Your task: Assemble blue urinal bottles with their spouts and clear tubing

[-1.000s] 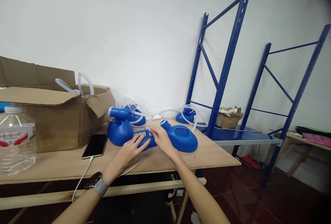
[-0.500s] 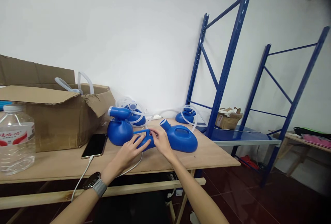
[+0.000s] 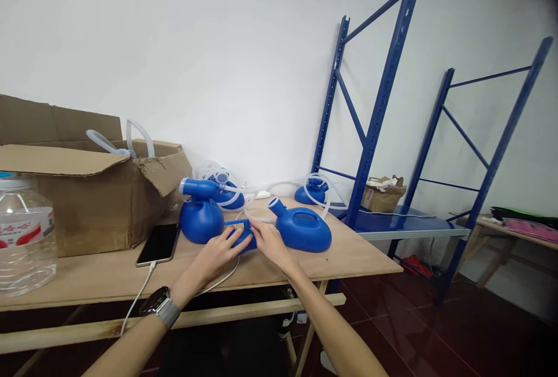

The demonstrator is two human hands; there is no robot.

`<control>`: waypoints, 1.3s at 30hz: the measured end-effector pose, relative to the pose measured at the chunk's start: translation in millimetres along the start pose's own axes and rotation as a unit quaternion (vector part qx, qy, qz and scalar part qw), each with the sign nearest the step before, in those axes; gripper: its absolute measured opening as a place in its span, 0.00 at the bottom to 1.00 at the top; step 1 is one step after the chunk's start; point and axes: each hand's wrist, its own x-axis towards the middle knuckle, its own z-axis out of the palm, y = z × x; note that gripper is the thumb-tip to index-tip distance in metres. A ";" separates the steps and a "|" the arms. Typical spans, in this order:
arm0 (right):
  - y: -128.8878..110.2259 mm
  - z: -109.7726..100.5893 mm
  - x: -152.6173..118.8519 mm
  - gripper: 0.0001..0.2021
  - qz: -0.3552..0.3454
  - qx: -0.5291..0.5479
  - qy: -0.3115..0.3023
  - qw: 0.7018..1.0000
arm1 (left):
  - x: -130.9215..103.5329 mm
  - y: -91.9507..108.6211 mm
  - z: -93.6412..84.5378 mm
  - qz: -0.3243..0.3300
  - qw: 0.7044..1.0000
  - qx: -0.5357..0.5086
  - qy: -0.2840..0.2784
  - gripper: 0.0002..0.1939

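My left hand (image 3: 221, 251) has its fingers bent over a small blue plastic part (image 3: 247, 240) near the table's middle. From the right, my right hand (image 3: 268, 240) pinches at the top of that same part, its fingertips partly hidden. Just left stands a round blue bottle (image 3: 201, 221) with a blue neck piece (image 3: 198, 187) and a clear tube (image 3: 239, 192). A blue bottle with a loop handle (image 3: 304, 230) lies to the right of my hands, its open white-rimmed neck pointing up and left.
On the wooden table (image 3: 349, 252) are an open cardboard box (image 3: 100, 208), a black phone (image 3: 159, 243) with a white cable and a large water bottle (image 3: 26, 243). More blue bottles (image 3: 310, 193) with tubes stand behind. Blue shelving (image 3: 383, 86) rises at right.
My right hand's fingers have drawn closer together over the top of the blue part. The view has shifted slightly; the bottles stay in place.
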 end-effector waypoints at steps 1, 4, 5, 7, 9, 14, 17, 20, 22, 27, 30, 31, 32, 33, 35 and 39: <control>1.9 -0.7 -1.2 0.20 -0.003 0.031 -0.003 1.000 | 1.1 0.2 -0.9 -0.007 1.000 0.000 -0.001 0.33; 7.7 -4.2 -5.4 0.22 0.014 0.132 0.012 0.991 | 2.4 0.0 -2.8 -0.042 0.999 -0.028 0.013 0.36; 10.0 -5.3 -6.9 0.23 0.030 0.165 0.021 0.986 | 1.8 -0.5 -2.6 -0.056 0.997 -0.043 0.020 0.35; 15.2 -7.0 -10.1 0.26 0.071 0.234 0.030 0.969 | -0.6 -2.3 -1.1 -0.082 0.994 -0.070 0.032 0.34; 20.2 -7.7 -13.3 0.28 0.110 0.306 0.029 0.945 | -3.4 -4.2 1.5 -0.099 0.990 -0.087 0.040 0.34; 23.8 -2.8 -18.8 0.34 0.127 0.410 0.056 0.901 | -6.7 -5.3 4.7 -0.092 0.989 -0.099 0.066 0.33; 21.8 6.9 -19.1 0.36 0.108 0.400 0.081 0.907 | -7.0 -4.0 2.6 -0.078 0.989 -0.098 0.073 0.32; 18.9 18.7 -21.0 0.38 0.086 0.407 0.073 0.906 | -6.8 -3.1 0.0 -0.073 0.989 -0.096 0.084 0.31; 14.6 23.1 -24.3 0.37 0.074 0.400 0.062 0.911 | -6.2 -3.1 -0.9 -0.069 0.988 -0.098 0.093 0.31; -2.2 14.4 -33.6 0.35 0.043 0.312 0.006 0.949 | -4.8 -5.1 -2.9 -0.063 0.986 -0.110 0.106 0.33; -2.3 8.9 -36.2 0.41 0.034 0.303 -0.019 0.952 | -4.0 -3.9 -4.3 -0.071 0.985 -0.128 0.088 0.33; 0.5 8.8 -36.3 0.42 0.035 0.306 -0.027 0.951 | -3.6 -2.7 -4.3 -0.084 0.983 -0.142 0.074 0.34; 4.3 9.5 -36.0 0.42 0.039 0.312 -0.034 0.949 | -3.2 -1.1 -3.9 -0.103 0.980 -0.160 0.061 0.35; 8.6 10.6 -35.1 0.42 0.044 0.318 -0.037 0.946 | -2.8 0.7 -3.0 -0.124 0.975 -0.180 0.049 0.38; 17.0 11.5 -31.7 0.41 0.048 0.325 -0.023 0.944 | -2.5 3.4 -0.1 -0.164 0.961 -0.218 0.039 0.46; 23.6 -4.2 -19.5 0.34 0.006 0.257 0.028 0.966 | -0.3 -1.9 1.9 -0.216 0.938 -0.261 0.071 0.46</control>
